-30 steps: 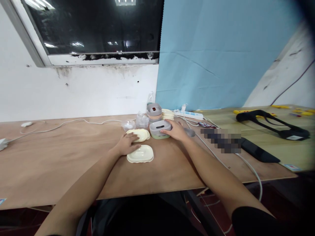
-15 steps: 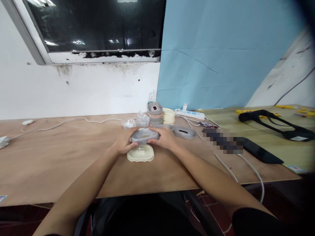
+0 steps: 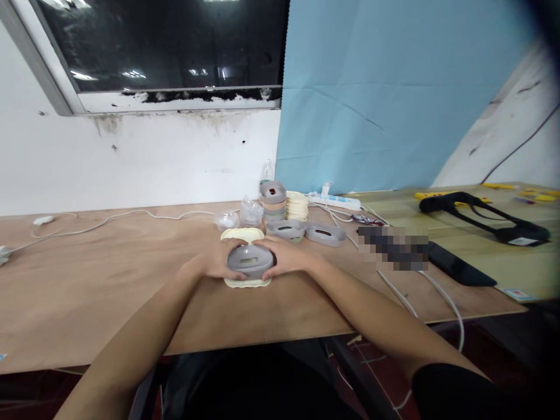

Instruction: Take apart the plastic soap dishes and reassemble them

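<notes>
My left hand (image 3: 213, 263) and my right hand (image 3: 286, 260) grip a grey oval lid (image 3: 250, 260) from both sides and press it down onto a cream-coloured tray (image 3: 246, 283) on the wooden table (image 3: 109, 280). The fingers of both hands curl round the lid's rim. Just behind it lies another cream tray (image 3: 238, 235). Two more grey lids, one (image 3: 286, 228) and another (image 3: 324, 234), lie flat to the right of that.
A stack of grey and pink lids (image 3: 273, 203), a stack of cream trays (image 3: 297, 206), clear plastic bags (image 3: 251, 213) and a bottle stand at the back. A white power strip (image 3: 335, 202), cables, a black tablet (image 3: 457, 265) and a black strap (image 3: 481, 216) lie to the right.
My right hand lifted a grey lid off the pile at the back, both hands carried it towards me, and now it sits on the near cream tray.
</notes>
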The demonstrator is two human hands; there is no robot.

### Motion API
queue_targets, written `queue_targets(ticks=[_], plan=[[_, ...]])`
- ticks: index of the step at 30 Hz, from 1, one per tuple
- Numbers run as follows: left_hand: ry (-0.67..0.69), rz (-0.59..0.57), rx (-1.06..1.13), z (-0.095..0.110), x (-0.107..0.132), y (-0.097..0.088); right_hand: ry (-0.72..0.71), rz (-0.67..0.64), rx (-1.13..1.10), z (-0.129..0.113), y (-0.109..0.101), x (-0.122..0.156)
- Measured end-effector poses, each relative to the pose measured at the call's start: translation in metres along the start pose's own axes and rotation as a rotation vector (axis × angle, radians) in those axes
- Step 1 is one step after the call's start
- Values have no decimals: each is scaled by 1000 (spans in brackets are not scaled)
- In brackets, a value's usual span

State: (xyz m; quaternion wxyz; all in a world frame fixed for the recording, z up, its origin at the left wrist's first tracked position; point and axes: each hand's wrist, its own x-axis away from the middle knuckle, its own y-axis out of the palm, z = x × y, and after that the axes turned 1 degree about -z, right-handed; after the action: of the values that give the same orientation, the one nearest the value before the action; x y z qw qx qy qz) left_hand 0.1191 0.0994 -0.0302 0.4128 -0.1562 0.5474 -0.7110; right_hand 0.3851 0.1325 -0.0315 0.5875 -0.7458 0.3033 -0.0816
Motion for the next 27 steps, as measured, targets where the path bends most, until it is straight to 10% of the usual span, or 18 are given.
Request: queue_targets(ticks=[8,19,27], plan=[[-115,-191,45,5,0,-8,-2,-102,17,-17,6,0],[-80,-111,64,-5,0,0,122,-208,21,-22,14,-3],[-408,603,13,-63,-13,1,91,-219,-17,-12,15,-4]])
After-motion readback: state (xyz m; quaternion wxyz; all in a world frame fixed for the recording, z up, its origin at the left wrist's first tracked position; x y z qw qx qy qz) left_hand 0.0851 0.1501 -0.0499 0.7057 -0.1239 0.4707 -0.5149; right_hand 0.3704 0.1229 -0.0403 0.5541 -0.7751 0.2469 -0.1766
